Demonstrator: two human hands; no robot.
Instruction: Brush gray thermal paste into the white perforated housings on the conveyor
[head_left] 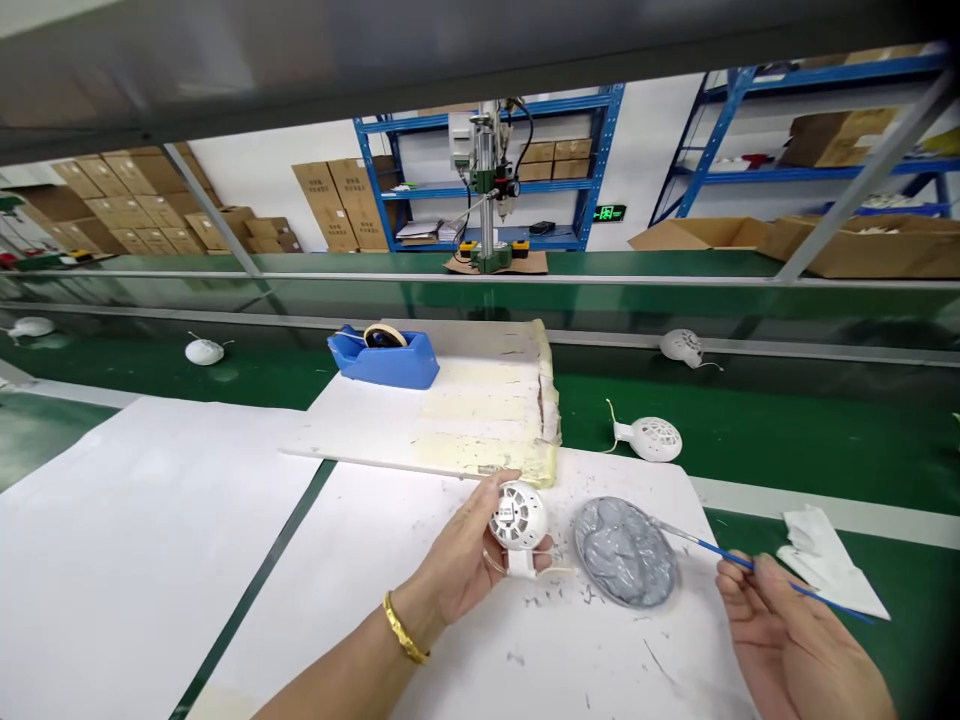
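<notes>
My left hand [459,560], with a gold bracelet at the wrist, is closed around a small white round fan unit [529,518] with a slotted face, a label and thin wires. Between the fingers and thumb of my right hand [787,620] is a thin blue-handled brush [720,549], its tip touching the rim of a round dish [625,552] of grey paste. The dish rests on white paper between both hands. Behind it, a similar white fan unit [654,438] lies on the green surface.
A blue tape dispenser [384,358] stands on a stained white board [480,400]. A crumpled tissue [829,560] lies at the right. More white units [204,350] sit along the green belt. A grey shelf [450,60] crosses overhead, with slanted metal posts.
</notes>
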